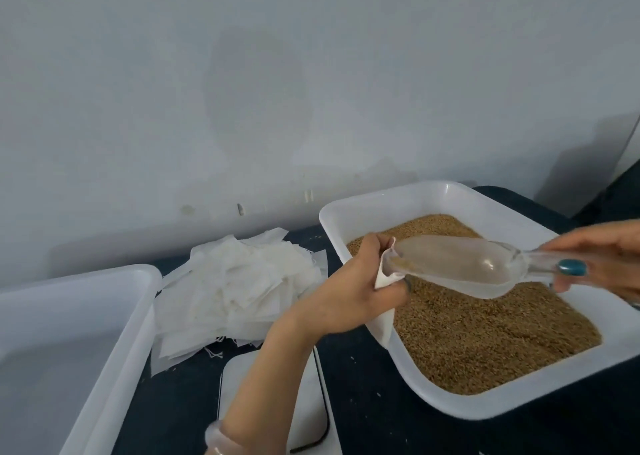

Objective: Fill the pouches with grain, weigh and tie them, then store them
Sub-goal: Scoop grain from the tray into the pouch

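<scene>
- Above left rim of tray (398,198) of grain (485,333): left hand (356,281) grips 1 white pouch (385,323), mouth upward
- Right hand (602,253) pinches handle of clear scoop (457,264); scoop tip inside pouch mouth
- Left of both: pile of empty pouches (239,288)

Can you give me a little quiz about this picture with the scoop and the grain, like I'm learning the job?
1. True or false: the right hand holds the scoop by its handle.
2. Where does the pile of empty pouches lie? A) on the floor B) between the left tray and the grain tray C) inside the scoop
3. Fill the gap: the left hand holds a white ___ open at the scoop's tip.
Key: 1 true; 2 B; 3 pouch.
</scene>
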`<state>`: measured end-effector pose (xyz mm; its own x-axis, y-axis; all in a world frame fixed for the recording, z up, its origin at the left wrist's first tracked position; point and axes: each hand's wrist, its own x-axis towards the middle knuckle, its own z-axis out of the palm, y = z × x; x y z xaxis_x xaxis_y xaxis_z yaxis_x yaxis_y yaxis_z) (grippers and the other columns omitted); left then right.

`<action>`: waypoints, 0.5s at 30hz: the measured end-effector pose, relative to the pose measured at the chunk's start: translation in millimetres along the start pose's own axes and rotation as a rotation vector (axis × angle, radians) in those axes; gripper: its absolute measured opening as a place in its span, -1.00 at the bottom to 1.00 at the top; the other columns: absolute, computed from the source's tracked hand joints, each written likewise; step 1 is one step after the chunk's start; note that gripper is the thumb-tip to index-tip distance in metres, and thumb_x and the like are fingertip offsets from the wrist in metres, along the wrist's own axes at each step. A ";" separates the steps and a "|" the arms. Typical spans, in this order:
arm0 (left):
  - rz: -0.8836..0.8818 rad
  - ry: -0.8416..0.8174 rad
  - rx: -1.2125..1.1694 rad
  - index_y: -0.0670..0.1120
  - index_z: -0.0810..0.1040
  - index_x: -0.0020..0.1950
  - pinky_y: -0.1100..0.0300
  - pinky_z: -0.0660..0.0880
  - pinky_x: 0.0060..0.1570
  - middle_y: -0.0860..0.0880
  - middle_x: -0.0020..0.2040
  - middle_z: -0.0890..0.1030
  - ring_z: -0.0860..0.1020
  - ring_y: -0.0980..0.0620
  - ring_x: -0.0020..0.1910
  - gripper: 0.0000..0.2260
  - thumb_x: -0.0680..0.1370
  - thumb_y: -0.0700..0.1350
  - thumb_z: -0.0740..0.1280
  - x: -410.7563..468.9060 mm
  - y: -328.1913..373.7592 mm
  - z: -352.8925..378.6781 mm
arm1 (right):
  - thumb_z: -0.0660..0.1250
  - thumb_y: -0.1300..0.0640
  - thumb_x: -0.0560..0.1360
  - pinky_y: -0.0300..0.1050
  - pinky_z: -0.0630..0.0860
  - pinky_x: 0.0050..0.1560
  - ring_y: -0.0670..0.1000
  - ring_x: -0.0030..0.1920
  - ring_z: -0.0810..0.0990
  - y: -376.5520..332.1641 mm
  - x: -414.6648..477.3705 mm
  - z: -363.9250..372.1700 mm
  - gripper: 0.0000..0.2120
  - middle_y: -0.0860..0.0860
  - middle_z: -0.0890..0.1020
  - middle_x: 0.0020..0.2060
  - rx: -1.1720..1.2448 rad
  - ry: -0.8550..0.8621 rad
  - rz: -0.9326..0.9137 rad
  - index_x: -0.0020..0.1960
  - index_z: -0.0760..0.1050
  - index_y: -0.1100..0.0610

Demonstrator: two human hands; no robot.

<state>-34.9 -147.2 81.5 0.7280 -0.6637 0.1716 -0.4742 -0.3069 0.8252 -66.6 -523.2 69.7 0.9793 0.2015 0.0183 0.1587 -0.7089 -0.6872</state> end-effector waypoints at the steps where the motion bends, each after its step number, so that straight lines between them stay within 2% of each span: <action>1: -0.011 0.008 -0.008 -0.15 0.27 0.20 0.34 0.44 -0.19 0.07 -0.12 0.43 0.45 0.29 -0.26 -0.74 0.60 -0.24 0.30 1.2 1.0 -0.3 | 0.49 -0.13 0.46 0.32 0.63 -0.13 0.23 -0.03 0.71 22.8 1.6 0.3 -0.61 0.04 0.73 -0.01 -0.001 0.012 0.040 0.25 0.61 -0.05; 3: -0.024 0.038 -0.003 -0.14 0.26 0.18 0.33 0.44 -0.18 0.05 -0.09 0.42 0.43 0.26 -0.25 -0.74 0.59 -0.24 0.31 3.5 1.6 -1.5 | 0.52 0.18 0.44 0.41 0.57 0.04 0.33 0.03 0.65 51.2 3.5 1.9 -0.53 0.00 0.74 -0.03 0.043 0.079 0.154 0.34 0.55 0.05; 4: -0.023 0.059 0.001 -0.13 0.25 0.17 0.33 0.44 -0.18 0.04 -0.06 0.42 0.42 0.25 -0.24 -0.74 0.59 -0.25 0.30 4.5 1.3 -2.3 | 0.50 0.20 0.47 0.28 0.61 0.07 0.26 -0.04 0.66 55.3 2.7 5.8 -0.52 -0.04 0.74 -0.06 0.039 0.109 0.187 0.37 0.53 0.04; 5: -0.021 0.076 -0.001 -0.12 0.25 0.17 0.34 0.44 -0.18 0.03 -0.04 0.42 0.42 0.25 -0.24 -0.74 0.59 -0.26 0.30 4.9 0.9 -2.9 | 0.50 0.04 0.48 0.05 0.65 -0.03 0.16 -0.17 0.68 54.3 1.9 13.0 -0.55 -0.07 0.74 -0.08 0.022 0.114 0.174 0.35 0.54 -0.06; 6: -0.021 0.092 -0.003 -0.11 0.24 0.18 0.34 0.44 -0.19 0.03 -0.01 0.42 0.43 0.26 -0.25 -0.74 0.60 -0.25 0.29 5.2 0.9 -3.4 | 0.50 -0.21 0.41 -0.16 0.63 -0.17 0.02 -0.28 0.68 45.4 0.8 21.2 -0.56 -0.10 0.74 -0.11 0.000 0.118 0.171 0.27 0.57 -0.20; 7: -0.021 0.110 0.000 -0.10 0.23 0.19 0.36 0.45 -0.21 0.03 0.00 0.43 0.45 0.27 -0.26 -0.73 0.60 -0.25 0.29 4.9 1.1 -4.1 | 0.45 -0.42 0.31 -0.27 0.60 -0.29 -0.11 -0.31 0.67 31.3 3.3 28.3 -0.53 -0.17 0.73 -0.14 -0.060 0.165 0.203 0.17 0.58 -0.31; 8: -0.019 0.134 0.002 -0.09 0.23 0.20 0.38 0.44 -0.23 0.04 -0.02 0.44 0.47 0.28 -0.28 -0.73 0.61 -0.24 0.28 4.4 1.9 -4.6 | 0.37 -0.54 0.24 -0.25 0.60 -0.30 -0.16 -0.30 0.67 15.5 3.1 35.1 -0.52 -0.27 0.71 -0.18 -0.151 0.199 0.209 0.09 0.57 -0.39; 9: -0.013 0.164 0.001 -0.09 0.24 0.20 0.39 0.44 -0.25 0.06 -0.06 0.45 0.47 0.28 -0.30 -0.73 0.61 -0.23 0.28 3.6 2.9 -5.0 | 0.32 -0.58 0.22 -0.13 0.59 -0.33 -0.19 -0.29 0.66 2.6 3.7 42.2 -0.56 -0.35 0.68 -0.23 -0.231 0.206 0.205 0.04 0.55 -0.46; 11: -0.002 0.253 -0.026 -0.07 0.25 0.19 0.37 0.44 -0.27 0.09 -0.14 0.46 0.47 0.27 -0.32 -0.76 0.61 -0.21 0.28 1.2 5.2 -6.4 | 0.22 -0.58 0.20 -0.17 0.49 -0.44 -0.24 -0.40 0.61 -21.7 5.0 56.3 -0.62 -0.44 0.61 -0.33 -0.399 0.199 0.176 -0.05 0.51 -0.52; 12: 0.001 0.302 -0.036 -0.05 0.26 0.18 0.35 0.45 -0.26 0.14 -0.16 0.47 0.47 0.26 -0.33 -0.77 0.62 -0.19 0.28 -0.7 6.2 -7.2 | 0.13 -0.60 0.17 -0.18 0.49 -0.43 -0.24 -0.43 0.59 -33.2 5.5 61.1 -0.56 -0.42 0.61 -0.35 -0.492 0.185 0.165 -0.08 0.53 -0.47; 13: 0.004 0.346 -0.033 -0.03 0.26 0.17 0.32 0.46 -0.25 0.21 -0.19 0.49 0.47 0.25 -0.32 -0.78 0.62 -0.17 0.28 -2.9 7.8 -8.4 | 0.05 -0.61 0.18 -0.16 0.55 -0.36 -0.23 -0.39 0.61 -42.4 6.6 67.0 -0.48 -0.35 0.64 -0.33 -0.607 0.164 0.147 -0.07 0.55 -0.43; 14: 0.015 0.384 -0.018 -0.02 0.26 0.16 0.32 0.45 -0.24 0.26 -0.20 0.50 0.48 0.26 -0.31 -0.78 0.62 -0.14 0.28 -5.2 10.1 -9.4 | 0.04 -0.59 0.24 -0.11 0.60 -0.23 -0.21 -0.25 0.63 -54.0 5.4 72.7 -0.46 -0.28 0.67 -0.24 -0.725 0.155 0.163 0.03 0.55 -0.40; 15: 0.035 0.421 0.009 -0.02 0.25 0.16 0.33 0.45 -0.23 0.27 -0.19 0.49 0.48 0.27 -0.30 -0.77 0.63 -0.10 0.30 -7.6 12.6 -10.3 | 0.11 -0.54 0.33 -0.08 0.61 -0.09 -0.13 -0.07 0.63 -66.2 5.8 78.4 -0.47 -0.24 0.68 -0.06 -0.851 0.185 0.180 0.18 0.51 -0.36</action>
<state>-41.3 -139.0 96.2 0.8493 -0.3373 0.4060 -0.5052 -0.2966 0.8104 -81.3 -422.1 58.4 0.9913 -0.0221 0.1300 -0.0326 -0.9963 0.0798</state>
